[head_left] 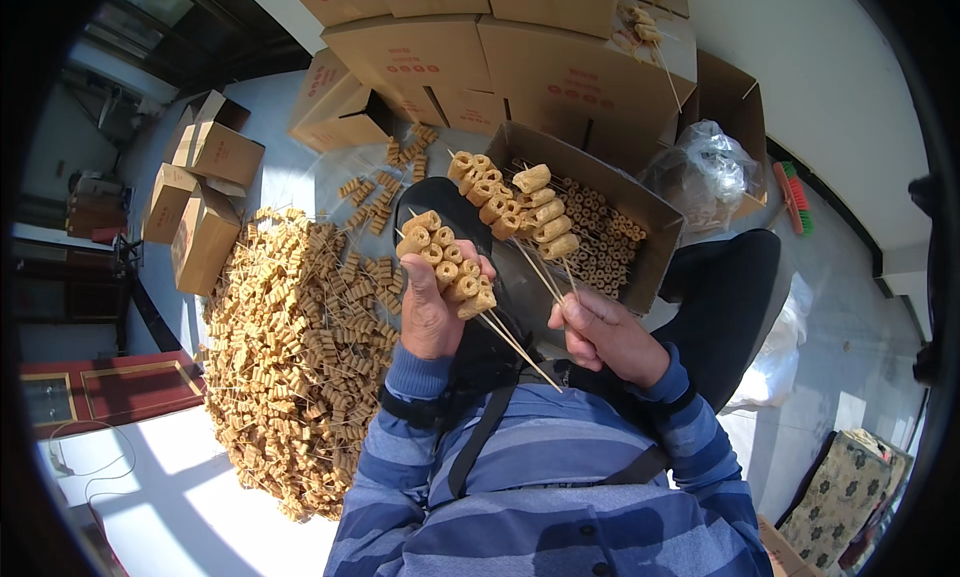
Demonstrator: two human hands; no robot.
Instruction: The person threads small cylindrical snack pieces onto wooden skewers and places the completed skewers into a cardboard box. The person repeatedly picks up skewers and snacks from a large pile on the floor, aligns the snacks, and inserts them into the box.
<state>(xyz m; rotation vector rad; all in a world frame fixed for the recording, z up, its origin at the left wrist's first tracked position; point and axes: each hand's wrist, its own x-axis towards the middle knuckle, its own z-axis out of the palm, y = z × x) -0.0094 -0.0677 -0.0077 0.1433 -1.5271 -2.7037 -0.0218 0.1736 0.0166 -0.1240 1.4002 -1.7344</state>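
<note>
Both hands full of loaded skewers over the lap

My left hand (430, 312) grips a skewer bundle (447, 262); my right hand (600, 332) pinches a fan (515, 202) by its sticks, tips toward 11 o'clock. The box (655, 212) sits at 1 o'clock, the heap (290, 357) on the floor at 9. I judge it best to keep the sticks parallel and pinch low, so no rings slide off.
</note>
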